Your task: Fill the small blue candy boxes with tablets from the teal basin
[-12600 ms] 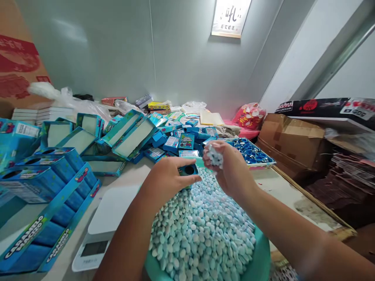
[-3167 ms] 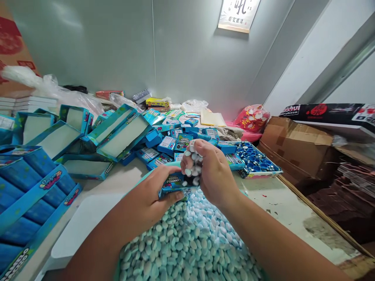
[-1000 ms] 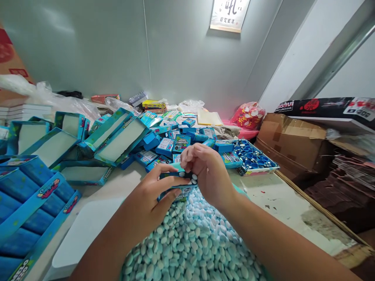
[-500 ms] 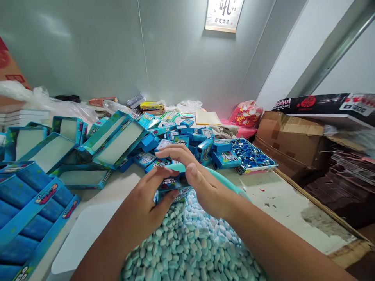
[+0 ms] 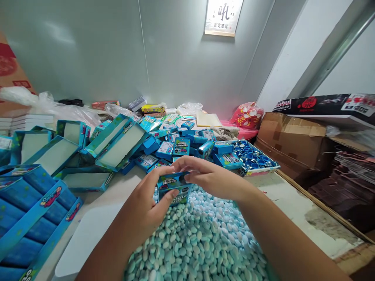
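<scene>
Closest of all, a deep bed of pale sweets point(image 5: 187, 242) fills the foreground, and right above it sits the action: the left hand point(image 5: 152, 195) grips a small blue box point(image 5: 171, 185), thumb on the near side, fingers round the far side, a pinch that seems meant to keep it steady while leaving its right end free. There's the reason, most likely: a dark opening shows at that end, and the right hand point(image 5: 202, 175) arches over it, fingers curled down against the box; whether anything is tucked in that palm, I can't tell. Holding it low over the sweets looks sensible, since any stray piece would simply drop back among them. Off to the left, a white slab point(image 5: 88, 238) lies flat beside the forearm, and a display tray point(image 5: 47, 210) keeps its blue boxes in tidy rows, its low front holding them in. Further back, open trays point(image 5: 121, 146) lean on one another, apparently stacked loosely to save room, next to a jumbled pile of blue boxes point(image 5: 181, 147). To the right, a shallow carton point(image 5: 259, 170) corrals loose blue caps point(image 5: 252, 154), and beyond sits a red bag point(image 5: 247, 115) near the wall.
</scene>
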Available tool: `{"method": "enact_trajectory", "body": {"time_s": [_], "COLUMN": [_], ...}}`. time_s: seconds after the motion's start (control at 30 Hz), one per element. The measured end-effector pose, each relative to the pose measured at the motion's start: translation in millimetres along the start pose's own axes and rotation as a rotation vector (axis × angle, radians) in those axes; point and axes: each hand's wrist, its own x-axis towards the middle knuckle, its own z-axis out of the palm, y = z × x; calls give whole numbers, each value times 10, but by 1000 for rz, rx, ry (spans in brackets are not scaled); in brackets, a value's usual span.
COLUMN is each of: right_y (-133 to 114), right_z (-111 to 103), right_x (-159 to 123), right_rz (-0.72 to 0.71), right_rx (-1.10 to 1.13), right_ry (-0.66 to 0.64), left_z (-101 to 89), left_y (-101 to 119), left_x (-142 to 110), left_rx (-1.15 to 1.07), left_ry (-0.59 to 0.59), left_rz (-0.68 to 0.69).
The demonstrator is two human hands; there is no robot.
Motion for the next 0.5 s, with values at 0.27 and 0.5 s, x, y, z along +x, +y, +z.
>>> {"method": "enact_trajectory", "body": {"time_s": [0.27,0.5], "right_y": [30,280], "right_z": [79,-55], "right_x": [60,81], "right_rz": [161,302], "right_rx": [-186,-558], "right_ry": [138,126], "left_z": [9,32], "left_y": [-6,-59], "left_x": [-10,21], "left_rx": [20,-35], "left_ry": [13,117], "left_rz": [-11,-79]}}
